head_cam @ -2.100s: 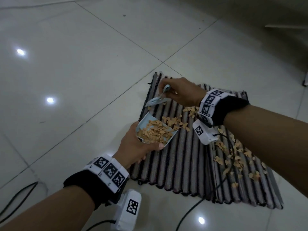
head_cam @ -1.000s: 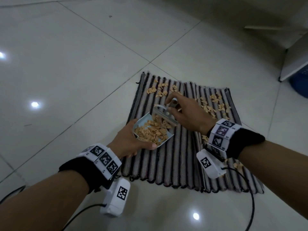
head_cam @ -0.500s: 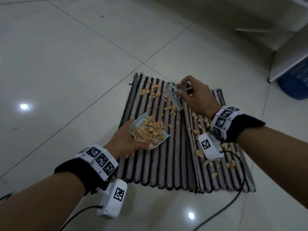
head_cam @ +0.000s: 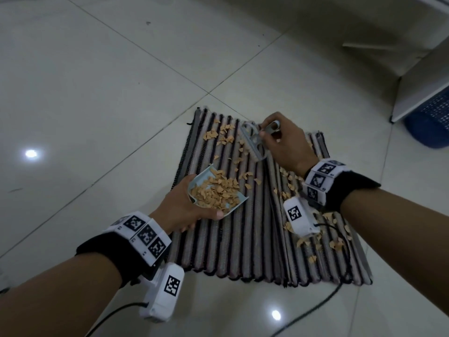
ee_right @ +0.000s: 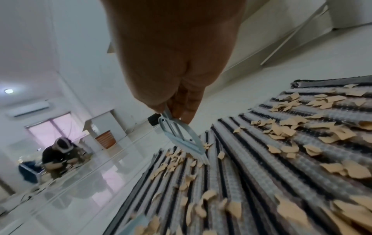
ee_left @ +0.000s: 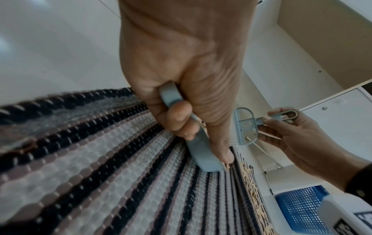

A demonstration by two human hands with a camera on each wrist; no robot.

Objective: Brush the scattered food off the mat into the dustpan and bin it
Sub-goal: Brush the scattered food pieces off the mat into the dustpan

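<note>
Lying on glossy white floor tiles (head_cam: 102, 98), striped mat (head_cam: 243, 251); blue basket (head_cam: 430, 122) nearby

Ribbed woven mat (head_cam: 243, 239) on glossy tiled floor (head_cam: 97, 93).

Glossy pale tiled floor (head_cam: 102, 76) is reflecting ceiling lights. A black cable (head_cam: 313, 310) is lying across it. Another person (ee_right: 58, 152) is crouching far off.

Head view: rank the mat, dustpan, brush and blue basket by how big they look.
1. Striped mat, by far the largest.
2. Dustpan in the left hand.
3. Brush in the right hand, smallest.
The blue basket is cut off at the frame edge and farther away, so it stays unranked.
</note>
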